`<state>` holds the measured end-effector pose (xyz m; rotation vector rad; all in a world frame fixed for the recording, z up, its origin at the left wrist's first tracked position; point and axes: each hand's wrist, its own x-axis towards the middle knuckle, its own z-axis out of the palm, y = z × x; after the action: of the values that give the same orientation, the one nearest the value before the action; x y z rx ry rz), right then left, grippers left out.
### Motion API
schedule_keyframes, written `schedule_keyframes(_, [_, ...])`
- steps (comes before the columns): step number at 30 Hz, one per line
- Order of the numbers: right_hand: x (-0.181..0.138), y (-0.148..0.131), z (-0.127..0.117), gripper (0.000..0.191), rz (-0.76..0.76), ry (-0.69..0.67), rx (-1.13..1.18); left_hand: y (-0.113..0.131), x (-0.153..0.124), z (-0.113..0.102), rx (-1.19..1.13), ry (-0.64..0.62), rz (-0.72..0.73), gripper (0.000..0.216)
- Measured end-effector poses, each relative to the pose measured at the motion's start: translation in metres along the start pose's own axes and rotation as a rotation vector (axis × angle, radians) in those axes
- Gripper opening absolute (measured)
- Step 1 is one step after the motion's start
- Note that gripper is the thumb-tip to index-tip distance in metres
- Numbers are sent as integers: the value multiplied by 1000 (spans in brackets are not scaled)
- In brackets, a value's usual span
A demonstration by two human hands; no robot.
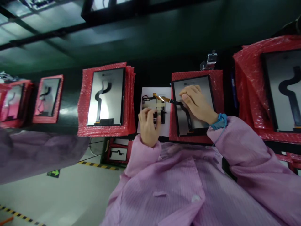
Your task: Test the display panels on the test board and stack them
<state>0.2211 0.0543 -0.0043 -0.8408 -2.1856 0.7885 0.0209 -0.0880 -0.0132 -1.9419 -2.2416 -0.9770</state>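
My left hand (150,127) is over a circuit board (160,106) on a white sheet (166,129), thumb apart from its bent fingers. An orange ribbon cable (162,98) runs right from that board and meets the black flex cable (187,117) of a display panel (201,81). The panel lies back side up, slightly tilted, on red bubble wrap (217,77). My right hand (197,104) rests over the panel beside the flex cable, fingers pressed together and thumb tucked against them. Whatever is under its fingertips is hidden.
A stack of panels in red bubble wrap (81,108) lies left, with a panel (107,91) on top. Another panel (283,94) lies on wrap at right. A metal clip (211,60) and blue pen (233,89) are nearby. Another person's sleeve (42,153) reaches in at left.
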Motion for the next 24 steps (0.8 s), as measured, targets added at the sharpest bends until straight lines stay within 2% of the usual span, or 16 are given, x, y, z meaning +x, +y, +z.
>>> schedule_keyframes(2, [0,0,-1,49,35,71,-18,1,-21,8,65,-54,17,31])
schedule_keyframes(5, [-2,0,-5,47,61,142,-33,2,-34,17,145,-74,54,37])
schedule_keyframes(11, [-4,-1,-12,45,73,241,-45,0,-31,22,199,-76,95,39])
schedule_keyframes(15, [-12,1,-22,34,111,297,-83,-2,-29,19,164,-94,91,40])
schedule_keyframes(18, [-39,3,-33,26,198,347,-174,1,-25,15,74,-107,71,39])
schedule_keyframes(20, [-65,1,-37,27,298,367,-241,9,-24,13,-7,-96,83,40])
schedule_keyframes(24, [-110,-12,-37,37,489,292,-214,31,-27,21,-169,-160,205,40])
